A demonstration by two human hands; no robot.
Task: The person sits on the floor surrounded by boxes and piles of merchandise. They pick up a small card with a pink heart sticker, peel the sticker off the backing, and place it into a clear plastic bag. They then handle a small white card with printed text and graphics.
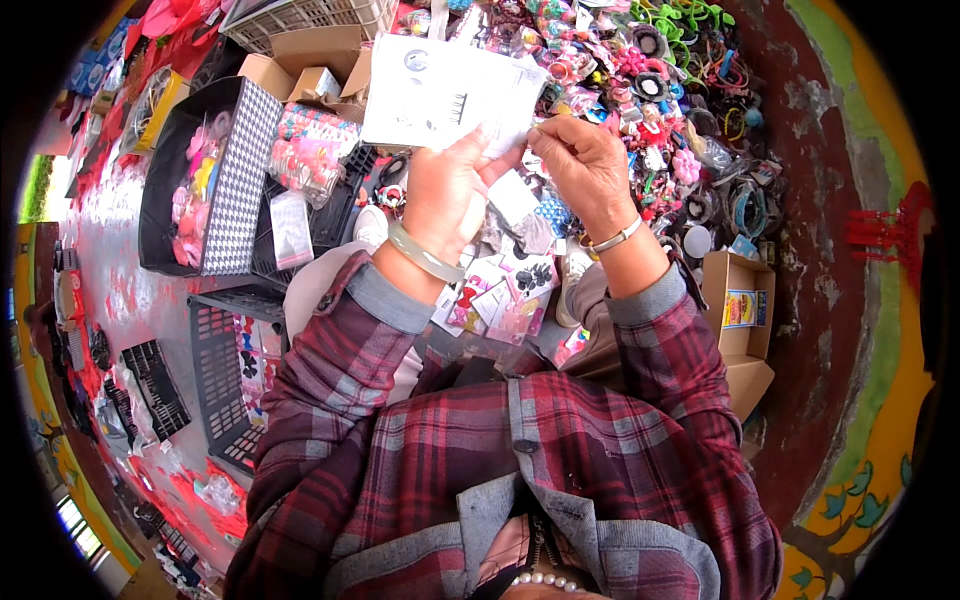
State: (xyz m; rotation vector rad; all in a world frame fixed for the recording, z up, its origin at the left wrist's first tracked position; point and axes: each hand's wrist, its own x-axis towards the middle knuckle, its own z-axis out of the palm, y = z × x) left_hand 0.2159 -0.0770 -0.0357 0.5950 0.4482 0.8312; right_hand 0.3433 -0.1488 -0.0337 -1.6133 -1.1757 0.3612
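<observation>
Card [440,90]: matt white paper. Crate [215,380]: dark perforated plastic. Box [740,300]: plain brown cardboard. Bangle [425,255]: smooth, glossy, pale green.

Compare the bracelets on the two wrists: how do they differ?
The left-wrist bangle is thick, smooth and pale green; the right-wrist bracelet is thin and metallic. The bangle sits close to the plaid cuff; the bracelet sits farther from its cuff. Both wrists belong to hands, left hand and right hand, pinching a white card.
</observation>
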